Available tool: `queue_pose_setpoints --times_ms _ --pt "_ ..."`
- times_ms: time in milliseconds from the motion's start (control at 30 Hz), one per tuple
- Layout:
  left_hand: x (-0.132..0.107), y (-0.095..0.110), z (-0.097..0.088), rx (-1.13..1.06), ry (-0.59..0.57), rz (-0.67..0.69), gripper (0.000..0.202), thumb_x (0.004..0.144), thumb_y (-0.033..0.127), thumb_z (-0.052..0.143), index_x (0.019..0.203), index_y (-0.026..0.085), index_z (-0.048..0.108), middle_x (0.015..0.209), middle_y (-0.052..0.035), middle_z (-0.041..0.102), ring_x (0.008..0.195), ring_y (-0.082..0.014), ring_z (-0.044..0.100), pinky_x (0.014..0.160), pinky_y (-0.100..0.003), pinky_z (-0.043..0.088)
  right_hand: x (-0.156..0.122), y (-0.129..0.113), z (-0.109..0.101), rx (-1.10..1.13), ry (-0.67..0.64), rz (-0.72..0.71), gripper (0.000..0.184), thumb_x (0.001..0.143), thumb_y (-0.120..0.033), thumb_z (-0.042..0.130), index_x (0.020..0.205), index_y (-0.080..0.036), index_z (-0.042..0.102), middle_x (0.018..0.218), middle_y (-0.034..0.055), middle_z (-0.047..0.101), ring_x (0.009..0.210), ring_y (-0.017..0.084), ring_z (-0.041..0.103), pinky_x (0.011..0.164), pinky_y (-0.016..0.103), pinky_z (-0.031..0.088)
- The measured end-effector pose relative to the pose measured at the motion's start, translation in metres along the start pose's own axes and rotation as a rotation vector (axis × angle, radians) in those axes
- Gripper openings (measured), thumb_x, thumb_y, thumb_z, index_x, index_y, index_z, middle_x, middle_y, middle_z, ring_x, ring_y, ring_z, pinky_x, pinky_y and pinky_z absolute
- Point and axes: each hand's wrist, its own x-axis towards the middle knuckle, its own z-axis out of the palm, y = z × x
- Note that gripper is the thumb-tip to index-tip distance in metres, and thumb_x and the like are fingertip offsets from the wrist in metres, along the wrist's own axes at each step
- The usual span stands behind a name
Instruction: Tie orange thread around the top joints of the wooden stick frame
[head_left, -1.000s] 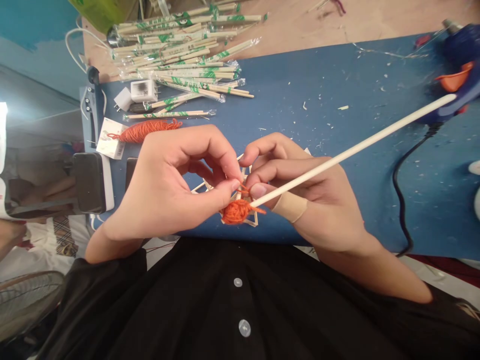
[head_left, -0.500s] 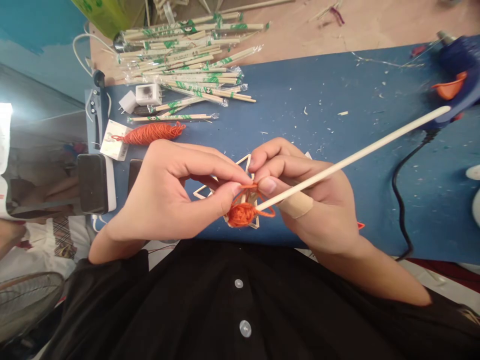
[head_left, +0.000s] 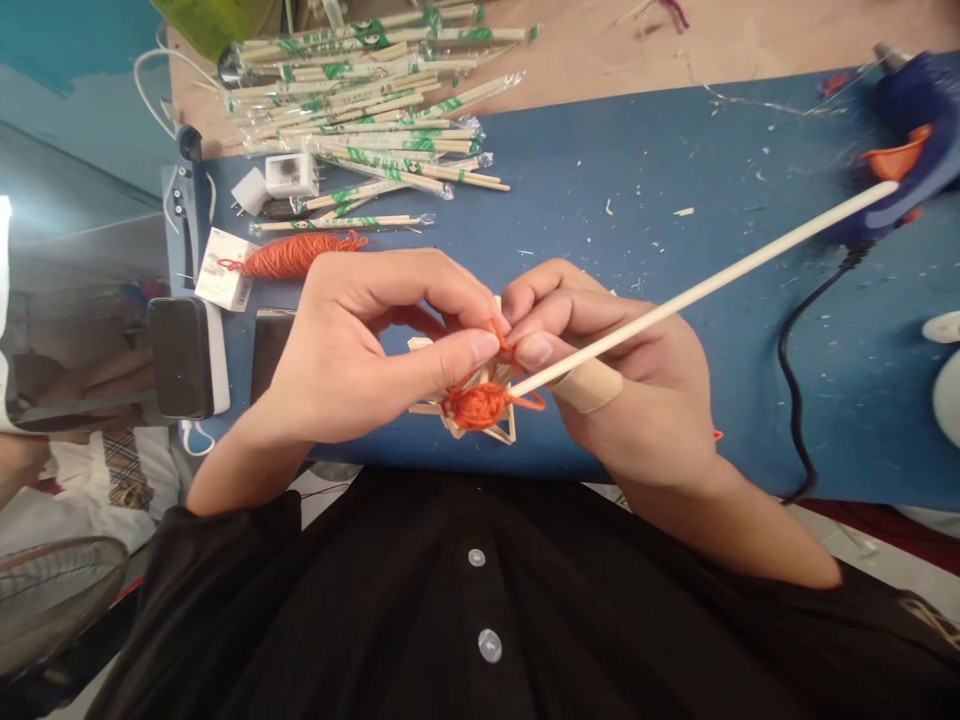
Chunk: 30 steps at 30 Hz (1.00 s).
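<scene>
Orange yarn (head_left: 480, 407) is wound in a lump around the near end of a long pale wooden stick (head_left: 705, 288). Loose strands rise from the lump to my fingertips. My left hand (head_left: 397, 350) pinches a strand between thumb and index finger. Close against it, my right hand (head_left: 600, 350) pinches the same yarn; a tan bandage (head_left: 592, 385) wraps its thumb. The stick slants up to the right across the right hand. Beneath the lump, a small frame of thin wooden sticks (head_left: 504, 432) shows in part, mostly hidden by the hands and yarn.
Paper- and plastic-wrapped chopsticks (head_left: 375, 110) lie heaped at the back left. An orange yarn skein (head_left: 300, 256) rests by a small white box (head_left: 223, 268). Left of it are white chargers (head_left: 291, 176) and a phone (head_left: 180, 357). A blue glue gun (head_left: 915, 150) with a black cable (head_left: 795, 390) sits right.
My fingertips have shifted slightly, and the strand between them now sits tighter, with a short end poking up. The wooden frame below shows at a different angle. The whole view has moved a little.
</scene>
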Motion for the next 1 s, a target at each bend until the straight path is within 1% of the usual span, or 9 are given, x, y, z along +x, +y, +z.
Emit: queue_pose_setpoints --times_ms 133,200,300,433,567,700,800,933,1000 --pt "-0.004 -0.013 0.003 -0.262 0.061 0.091 0.009 0.099 0.020 0.086 0.093 0.021 0.079 0.100 0.0031 0.087 0.090 -0.0123 0.083 0.082 -0.026 0.071 -0.002 0.003 -0.001 0.008 0.006 0.007 0.036 0.101 -0.055 0.084 0.085 -0.023 0.079 0.105 0.0059 0.071 0.089 0.018 0.069 0.079 0.035 0.068" --pt "-0.006 -0.017 0.004 -0.313 0.090 0.107 0.012 0.099 0.023 0.087 0.093 0.020 0.077 0.097 0.0032 0.087 0.085 -0.0104 0.081 0.082 -0.025 0.071 -0.003 0.003 0.000 0.043 0.004 -0.005 0.035 0.100 -0.053 0.086 0.084 -0.022 0.078 0.105 0.0055 0.071 0.087 0.016 0.068 0.077 0.033 0.067" --pt "-0.010 -0.018 0.003 -0.155 0.126 0.056 0.022 0.094 0.038 0.094 0.092 0.022 0.078 0.097 -0.0005 0.084 0.084 -0.0130 0.078 0.076 -0.027 0.069 -0.002 0.003 0.002 0.076 0.006 -0.027 0.035 0.099 -0.051 0.087 0.083 -0.022 0.075 0.105 0.0048 0.071 0.086 0.015 0.068 0.079 0.032 0.067" --pt "-0.011 -0.019 -0.003 0.047 0.062 0.046 0.036 0.091 0.060 0.092 0.100 0.026 0.085 0.104 -0.0060 0.084 0.087 -0.0185 0.078 0.069 -0.031 0.066 0.000 0.004 0.005 0.068 0.018 -0.042 0.039 0.098 -0.055 0.087 0.083 -0.021 0.074 0.103 0.0048 0.070 0.086 0.014 0.067 0.079 0.032 0.066" --pt "-0.005 -0.021 -0.007 0.073 -0.014 0.108 0.025 0.093 0.054 0.092 0.105 0.032 0.090 0.107 -0.0061 0.085 0.093 -0.0199 0.078 0.072 -0.032 0.066 0.001 0.005 0.006 0.080 0.056 -0.052 0.043 0.096 -0.058 0.089 0.080 -0.021 0.074 0.101 0.0041 0.069 0.086 0.014 0.066 0.081 0.032 0.066" --pt "0.004 -0.021 -0.007 0.098 -0.078 0.155 0.019 0.092 0.055 0.092 0.098 0.036 0.092 0.105 -0.0055 0.085 0.097 -0.0218 0.079 0.084 -0.038 0.068 0.003 0.006 0.004 0.055 0.046 -0.031 0.046 0.093 -0.061 0.091 0.078 -0.021 0.073 0.099 0.0038 0.068 0.083 0.014 0.065 0.077 0.032 0.064" --pt "0.009 -0.022 -0.007 0.114 -0.082 0.172 0.018 0.094 0.055 0.091 0.095 0.037 0.093 0.105 -0.0055 0.084 0.094 -0.0214 0.078 0.081 -0.038 0.067 0.006 0.008 0.003 0.066 0.021 -0.020 0.045 0.091 -0.060 0.093 0.079 -0.021 0.074 0.100 0.0036 0.068 0.082 0.014 0.064 0.074 0.030 0.062" --pt "0.017 -0.032 -0.009 0.103 -0.120 0.287 0.007 0.096 0.046 0.091 0.096 0.039 0.093 0.108 -0.0043 0.084 0.086 -0.0175 0.076 0.078 -0.035 0.067 0.007 0.008 0.003 0.128 0.005 -0.008 0.043 0.091 -0.059 0.094 0.079 -0.021 0.076 0.101 0.0039 0.069 0.084 0.014 0.064 0.075 0.031 0.061" --pt "0.020 -0.037 -0.011 0.102 -0.148 0.412 0.008 0.099 0.035 0.088 0.105 0.039 0.093 0.109 -0.0035 0.085 0.089 -0.0160 0.078 0.079 -0.032 0.068 0.006 0.007 0.003 0.155 0.004 0.021 0.042 0.093 -0.059 0.093 0.080 -0.021 0.077 0.101 0.0042 0.069 0.086 0.015 0.065 0.075 0.030 0.061"
